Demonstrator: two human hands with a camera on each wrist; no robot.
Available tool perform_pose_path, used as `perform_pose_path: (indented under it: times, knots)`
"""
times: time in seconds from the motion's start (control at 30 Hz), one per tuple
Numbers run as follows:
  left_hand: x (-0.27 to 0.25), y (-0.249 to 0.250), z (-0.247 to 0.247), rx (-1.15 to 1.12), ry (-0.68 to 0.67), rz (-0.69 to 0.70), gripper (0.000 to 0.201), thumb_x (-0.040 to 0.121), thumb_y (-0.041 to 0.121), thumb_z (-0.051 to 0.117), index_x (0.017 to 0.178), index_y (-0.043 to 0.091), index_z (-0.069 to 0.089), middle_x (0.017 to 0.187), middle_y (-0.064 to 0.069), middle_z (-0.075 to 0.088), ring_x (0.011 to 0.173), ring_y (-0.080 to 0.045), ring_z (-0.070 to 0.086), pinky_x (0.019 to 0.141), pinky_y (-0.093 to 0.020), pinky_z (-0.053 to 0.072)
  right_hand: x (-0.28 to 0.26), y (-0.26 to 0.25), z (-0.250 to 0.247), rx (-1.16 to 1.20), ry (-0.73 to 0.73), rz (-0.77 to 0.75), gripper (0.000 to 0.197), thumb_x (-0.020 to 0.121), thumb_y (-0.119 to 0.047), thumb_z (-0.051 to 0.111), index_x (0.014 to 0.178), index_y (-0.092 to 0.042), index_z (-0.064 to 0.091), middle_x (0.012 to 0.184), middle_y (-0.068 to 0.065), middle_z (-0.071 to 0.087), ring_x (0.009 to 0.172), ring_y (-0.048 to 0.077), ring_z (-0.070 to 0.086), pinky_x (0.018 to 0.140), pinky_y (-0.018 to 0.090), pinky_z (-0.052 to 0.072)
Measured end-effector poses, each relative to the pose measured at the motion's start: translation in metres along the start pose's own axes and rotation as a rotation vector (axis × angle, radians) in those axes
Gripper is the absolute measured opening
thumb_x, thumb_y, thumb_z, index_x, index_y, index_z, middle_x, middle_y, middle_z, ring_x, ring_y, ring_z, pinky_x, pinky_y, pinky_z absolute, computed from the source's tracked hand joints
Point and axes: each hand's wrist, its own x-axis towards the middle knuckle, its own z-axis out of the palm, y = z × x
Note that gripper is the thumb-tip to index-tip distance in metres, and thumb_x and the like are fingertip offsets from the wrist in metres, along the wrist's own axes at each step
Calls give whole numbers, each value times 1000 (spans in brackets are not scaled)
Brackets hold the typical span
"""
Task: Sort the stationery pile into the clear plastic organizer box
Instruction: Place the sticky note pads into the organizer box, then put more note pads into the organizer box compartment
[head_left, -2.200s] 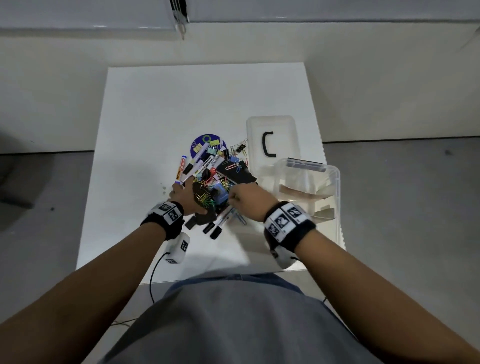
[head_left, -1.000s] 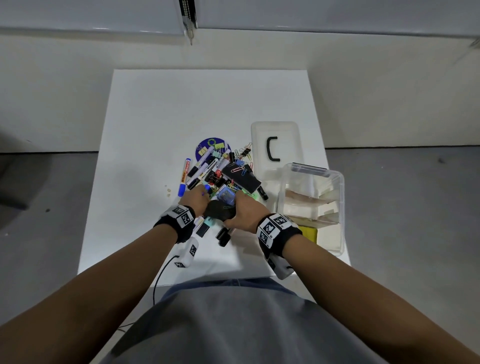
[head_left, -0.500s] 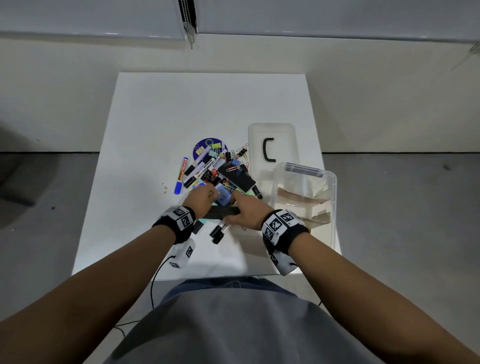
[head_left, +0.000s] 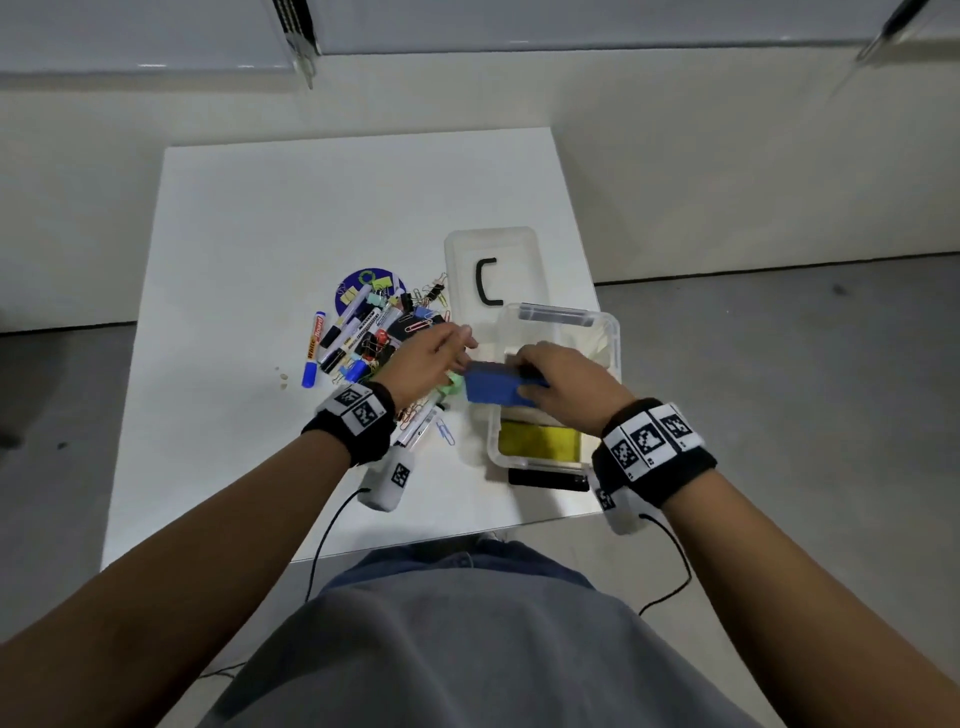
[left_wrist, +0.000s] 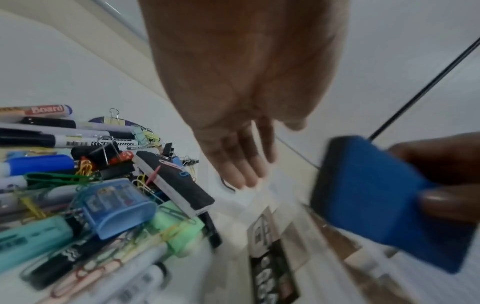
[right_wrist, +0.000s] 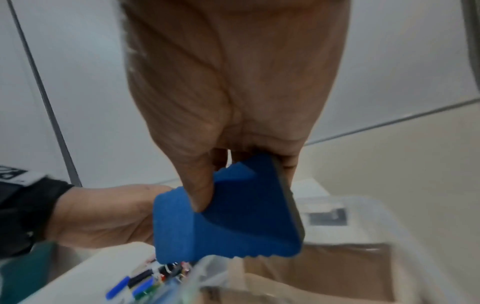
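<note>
- Early in the sort: yellow pad already in the near compartment of the clear organizer box; cardboard dividers visible, other compartments look unfilled as far as can be seen.
- Pile left of the box largely intact: whiteboard markers, binder clips, paper clips, blue sharpener, green highlighter, black-and-white eraser block.
- Right hand pinching blue whiteboard eraser, thumb on the foam side, fingers curled over the far edge.
- Eraser held in the air over the box's left rim, not yet in a compartment.
- Eraser long axis roughly left-right across the table, free end toward the pile; dark felt face turned away from the palm, per right wrist view.
- Left hand empty, fingers extended and relaxed, hovering between pile and box.
- Box lid lying flat just behind the box.
- Remaining: drop eraser, then nearly the whole pile.
</note>
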Motion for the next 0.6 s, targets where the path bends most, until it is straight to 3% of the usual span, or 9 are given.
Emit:
perform_pose_path:
  times: [0.07, 0.17, 0.3, 0.4, 0.6]
  knots:
    - [18, -16, 1, 227, 79, 5, 21, 98, 21, 51, 114, 13, 61, 106, -8, 63, 94, -19, 63, 83, -31, 53, -18, 16, -1, -68, 55, 17, 28, 86, -15, 59, 114, -15, 59, 107, 9, 53, 98, 28, 56, 80, 42, 50]
    - [41, -39, 5, 792, -30, 55, 50, 85, 3, 59, 132, 16, 49, 129, -13, 49, 117, -30, 51, 100, -44, 47, -43, 31, 17, -206, 45, 61, 27, 87, -15, 58, 113, -19, 57, 108, 3, 56, 99, 27, 59, 71, 36, 47]
    - [54, -47, 13, 1273, -201, 156, 73, 76, -2, 61, 142, 16, 34, 140, -17, 36, 127, -37, 39, 103, -48, 38, -48, 38, 52, -346, 13, 62, 26, 89, -18, 54, 115, -18, 52, 104, 4, 67, 91, 31, 66, 67, 37, 48]
    - [60, -45, 14, 1382, -224, 159, 76, 76, 0, 64, 144, 15, 31, 140, -15, 38, 127, -36, 39, 104, -47, 37, -35, 46, 69, -330, -6, 43, 31, 91, -19, 52, 123, -16, 51, 105, 8, 70, 92, 33, 67, 71, 37, 51]
    - [60, -46, 5, 1342, -132, 178, 55, 79, 7, 66, 130, 16, 47, 131, -12, 46, 120, -34, 44, 102, -46, 36, -17, 50, 80, -398, -42, -9, 34, 94, -12, 49, 128, -16, 53, 107, 9, 69, 94, 31, 68, 73, 37, 52]
